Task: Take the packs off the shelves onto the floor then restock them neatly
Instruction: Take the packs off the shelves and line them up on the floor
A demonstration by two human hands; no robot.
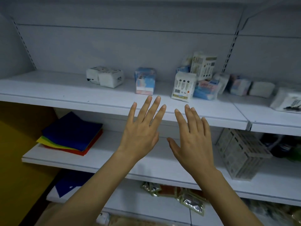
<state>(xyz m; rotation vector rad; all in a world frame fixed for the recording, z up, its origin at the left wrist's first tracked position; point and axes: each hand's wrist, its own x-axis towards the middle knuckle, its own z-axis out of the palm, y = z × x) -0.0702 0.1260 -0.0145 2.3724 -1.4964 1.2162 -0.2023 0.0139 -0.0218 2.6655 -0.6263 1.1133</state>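
White packs [183, 86] sit on the upper shelf [97, 101] in the middle and right of the frame, some upright, some heaped. Both hands are released, fingers straight and spread, holding nothing: the left hand [140, 132] at centre, the right hand [192, 137] just beside it, below the shelf edge.
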